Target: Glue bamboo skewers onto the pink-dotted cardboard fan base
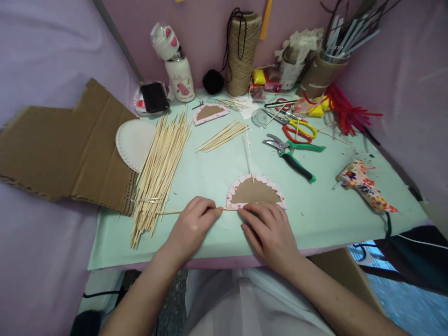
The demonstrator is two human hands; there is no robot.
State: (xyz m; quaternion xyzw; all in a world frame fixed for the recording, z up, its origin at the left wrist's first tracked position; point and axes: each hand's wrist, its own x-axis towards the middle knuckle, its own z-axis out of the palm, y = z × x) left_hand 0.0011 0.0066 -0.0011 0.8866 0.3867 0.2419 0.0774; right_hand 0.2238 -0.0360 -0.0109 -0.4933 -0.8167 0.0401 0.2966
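A half-round cardboard piece [257, 190] with a pink-and-white patterned cloth edge lies flat near the table's front, its straight side toward me. A wooden skewer [170, 212] runs level along the table to the left end of that straight edge. My left hand [196, 223] pinches this skewer beside the cardboard's corner. My right hand [268, 228] lies over the straight edge with its fingertips on the cloth border, fingers stretched out; the skewer's tip by it is hard to make out. Another skewer [249, 156] stretches from the top of the curve away from me.
A thick bundle of skewers [161, 163] lies at left beside torn cardboard [70, 149] and a white paper plate [133, 140]. Pruning shears [290, 154], scissors [297, 130] and a flowered glue gun [367, 184] lie at right. A twine cone [245, 56] and bottle [180, 77] stand behind.
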